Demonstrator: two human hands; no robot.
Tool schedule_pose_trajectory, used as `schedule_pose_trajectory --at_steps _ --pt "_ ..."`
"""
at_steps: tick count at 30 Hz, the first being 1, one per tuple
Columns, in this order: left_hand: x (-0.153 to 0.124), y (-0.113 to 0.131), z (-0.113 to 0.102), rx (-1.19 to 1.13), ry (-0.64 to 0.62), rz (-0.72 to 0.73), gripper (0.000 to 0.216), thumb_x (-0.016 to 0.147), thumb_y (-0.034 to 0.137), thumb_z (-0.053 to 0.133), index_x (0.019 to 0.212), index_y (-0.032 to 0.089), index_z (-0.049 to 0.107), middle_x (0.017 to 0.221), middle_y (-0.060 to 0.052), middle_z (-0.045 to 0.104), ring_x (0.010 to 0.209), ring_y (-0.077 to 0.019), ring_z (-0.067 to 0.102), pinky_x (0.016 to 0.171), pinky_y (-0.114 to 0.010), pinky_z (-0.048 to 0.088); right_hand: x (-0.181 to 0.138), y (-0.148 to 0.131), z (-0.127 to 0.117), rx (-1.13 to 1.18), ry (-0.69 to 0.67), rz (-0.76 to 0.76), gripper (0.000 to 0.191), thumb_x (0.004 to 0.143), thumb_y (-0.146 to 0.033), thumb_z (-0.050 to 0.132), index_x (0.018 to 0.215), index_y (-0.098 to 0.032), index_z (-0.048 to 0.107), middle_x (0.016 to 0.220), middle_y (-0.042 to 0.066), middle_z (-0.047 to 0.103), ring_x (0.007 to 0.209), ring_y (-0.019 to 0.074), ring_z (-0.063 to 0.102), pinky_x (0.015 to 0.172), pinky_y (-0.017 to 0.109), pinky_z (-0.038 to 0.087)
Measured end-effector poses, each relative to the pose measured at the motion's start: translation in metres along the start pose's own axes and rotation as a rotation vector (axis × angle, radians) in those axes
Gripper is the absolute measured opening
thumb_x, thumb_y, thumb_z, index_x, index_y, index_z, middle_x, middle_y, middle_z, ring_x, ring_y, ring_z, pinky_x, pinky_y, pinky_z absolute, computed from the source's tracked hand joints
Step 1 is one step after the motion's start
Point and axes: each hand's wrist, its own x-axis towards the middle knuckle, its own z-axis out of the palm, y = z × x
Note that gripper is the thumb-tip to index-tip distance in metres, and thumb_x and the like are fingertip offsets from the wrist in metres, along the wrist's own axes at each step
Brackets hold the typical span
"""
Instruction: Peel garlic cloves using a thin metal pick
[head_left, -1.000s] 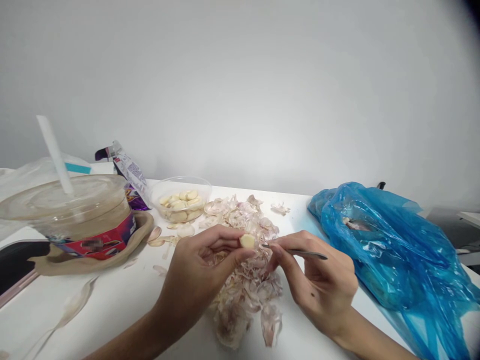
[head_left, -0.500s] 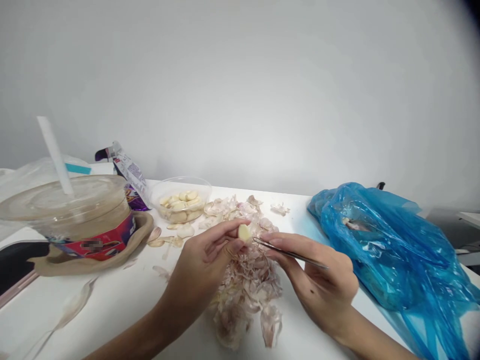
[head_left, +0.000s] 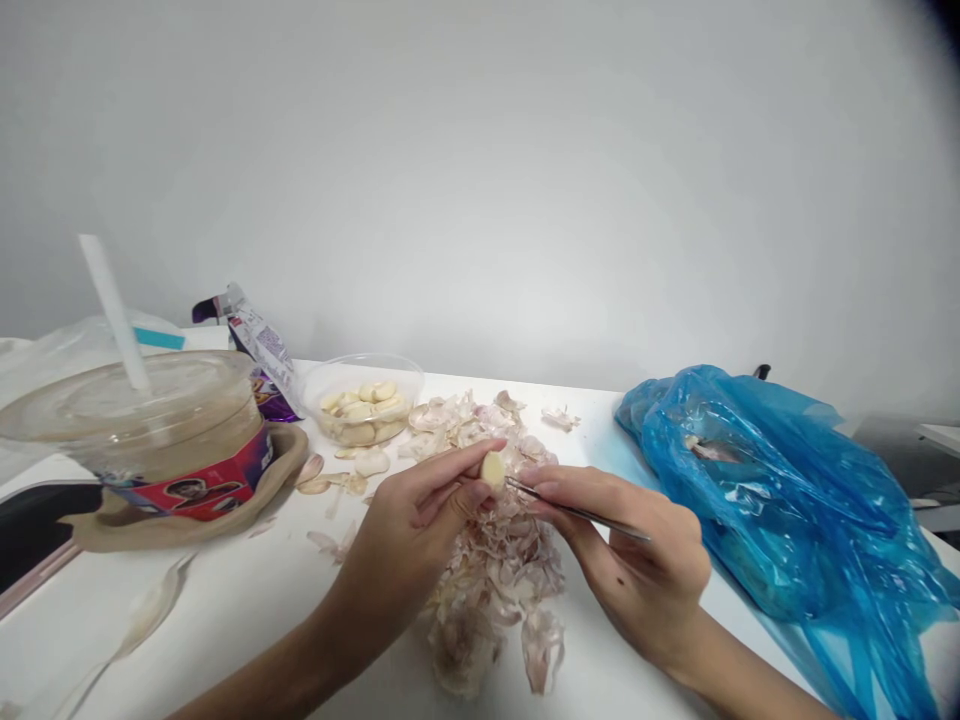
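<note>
A white table (head_left: 225, 600) holds a blue plastic bag (head_left: 787, 480) at right, its contents hard to make out, and a lidded drink cup (head_left: 150, 420) at left. A broad heap of garlic skins (head_left: 495, 570) and a clear bowl (head_left: 311, 395) part-filled with peeled cloves (head_left: 364, 410) suggest much is already peeled. Above the heap, the left hand (head_left: 405, 545) pinches a garlic clove (head_left: 493, 468) between thumb and fingertips. The right hand (head_left: 637, 570) grips a thin metal tool (head_left: 577, 512), its tip at the clove. Whether skin remains there is unclear.

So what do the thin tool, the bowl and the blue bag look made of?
The thin tool looks metal: slim, silvery, glinting. The bowl is clear plastic or glass, can't tell which; cloves show through its wall. The blue bag looks thin plastic film: translucent, crinkled, glossy.
</note>
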Motion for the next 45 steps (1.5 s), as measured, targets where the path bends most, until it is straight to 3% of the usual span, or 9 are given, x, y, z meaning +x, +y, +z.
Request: schedule_pose_trajectory --at_steps 7,12,21,30,36,45 --pt "0.0007 -0.0018 0.0005 0.055 -0.011 0.028 0.03 0.078 0.027 0.057 0.107 0.025 0.062 0.112 0.004 0.066 0.106 -0.0142 0.056 0.087 -0.016 0.044 -0.0007 0.0014 -0.0015 0.048 -0.045 -0.032 0.036 0.073 0.005 0.056 0.1 -0.017 0.06 0.091 0.004 0.069 0.085 0.0165 0.064 0.072 0.03 0.055" --pt "0.001 -0.0001 0.0011 0.03 -0.019 0.016 0.026 0.078 0.025 0.056 0.103 0.024 0.063 0.1 0.003 0.069 0.103 -0.0149 0.058 0.08 -0.016 0.047 -0.0021 0.0024 -0.0019 0.052 -0.07 -0.034 0.038 0.072 0.008 0.051 0.1 -0.017 0.059 0.09 0.003 0.068 0.084 0.0156 0.064 0.07 0.029 0.054" --pt "0.0016 0.0004 0.0024 0.017 0.065 0.019 0.022 0.076 0.021 0.058 0.097 0.022 0.063 0.084 0.002 0.068 0.097 -0.015 0.059 0.075 -0.016 0.048 -0.0034 0.0019 -0.0033 0.042 -0.138 -0.011 0.03 0.075 0.004 0.049 0.095 -0.016 0.059 0.086 0.003 0.067 0.079 0.0135 0.063 0.067 0.027 0.053" --pt "0.003 0.0019 0.0004 -0.102 0.108 -0.063 0.03 0.076 0.03 0.058 0.104 0.019 0.059 0.088 -0.001 0.067 0.079 -0.0139 0.063 0.073 -0.021 0.05 -0.0036 0.0014 -0.0015 0.061 -0.241 -0.011 0.03 0.074 0.005 0.045 0.093 -0.014 0.059 0.087 0.004 0.067 0.079 0.0117 0.063 0.068 0.025 0.052" --pt "0.0028 0.0031 0.0001 -0.165 0.076 -0.108 0.032 0.075 0.031 0.06 0.104 0.017 0.058 0.086 -0.002 0.068 0.08 -0.0152 0.063 0.072 -0.023 0.05 -0.0017 0.0023 0.0 -0.016 -0.127 0.013 0.028 0.074 0.003 0.052 0.093 -0.015 0.06 0.078 0.002 0.068 0.074 0.0127 0.064 0.064 0.025 0.052" --pt "0.0016 0.0024 0.0012 -0.246 -0.004 -0.151 0.032 0.077 0.03 0.059 0.107 0.019 0.057 0.092 -0.001 0.068 0.083 -0.0143 0.062 0.076 -0.022 0.05 0.0001 0.0027 0.0011 -0.038 -0.007 0.019 0.031 0.074 0.001 0.058 0.097 -0.018 0.061 0.092 0.003 0.068 0.085 0.016 0.064 0.074 0.03 0.055"
